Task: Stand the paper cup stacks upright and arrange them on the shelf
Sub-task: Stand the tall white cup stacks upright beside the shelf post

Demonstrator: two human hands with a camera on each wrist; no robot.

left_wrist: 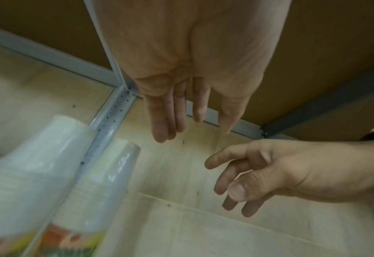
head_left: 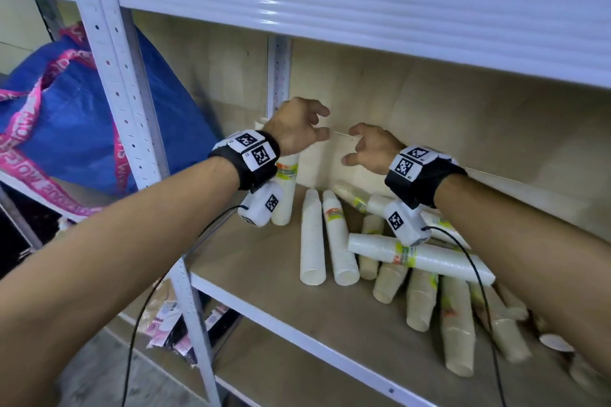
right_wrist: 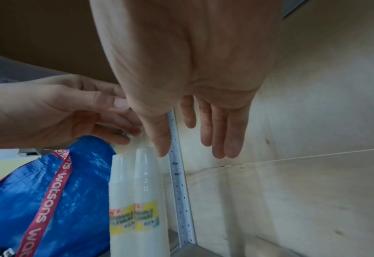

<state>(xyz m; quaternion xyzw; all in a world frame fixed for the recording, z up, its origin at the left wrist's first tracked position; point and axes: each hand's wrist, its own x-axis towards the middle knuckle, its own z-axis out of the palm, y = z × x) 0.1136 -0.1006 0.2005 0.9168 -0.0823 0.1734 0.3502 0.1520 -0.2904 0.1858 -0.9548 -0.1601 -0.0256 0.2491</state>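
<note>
Evidently both hands are free: the left hand (head_left: pixel 297 129) and right hand (head_left: pixel 370 150) hover with relaxed, empty fingers (left_wrist: pixel 159 121). Two wrapped white paper cup stacks (right_wrist: pixel 137 200) stand below them, tucked against the corner post (right_wrist: pixel 179 191) for support; the fallen cup stacks (head_left: pixel 380 254) lie below the right fingers.

Bare forearms, 2 black wristbands (head_left: pixel 246 168) with white coded tags, white camera pods, seemingly black cables (head_left: pixel 476 274)

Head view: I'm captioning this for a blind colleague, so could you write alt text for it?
Two bare hands, left hand and right hand, hover empty and loosely curled inside a white metal shelf with a pale wooden board. Upright wrapped white paper cup stacks stand at the back left corner; more white and tan paper cup stacks lie toppled at right. A blue woven bag sits left.
</note>
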